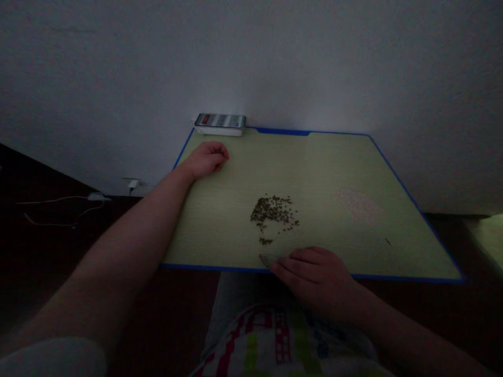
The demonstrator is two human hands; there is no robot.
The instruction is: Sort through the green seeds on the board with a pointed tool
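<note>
My left hand (207,159) rests on the left part of a pale yellow-green board (298,162), its fingers curled in; nothing shows between them. At the near edge, my right hand (314,269) pinches a small thin, see-through flat piece (264,261) between thumb and fingers. Just beyond that piece lies a loose heap of small dark seeds or beans (271,211), thinned out at its near side. A tiny separate cluster sits between heap and hand. Further right, a patch of pale small grains (358,204) is spread flat.
A phone (220,121) lies on a white box (220,132) at the far left corner. A wall (314,63) stands behind the board. A dark sliver (388,241) lies at the right. A plug (133,184) and a white cable (58,199) are left of the board.
</note>
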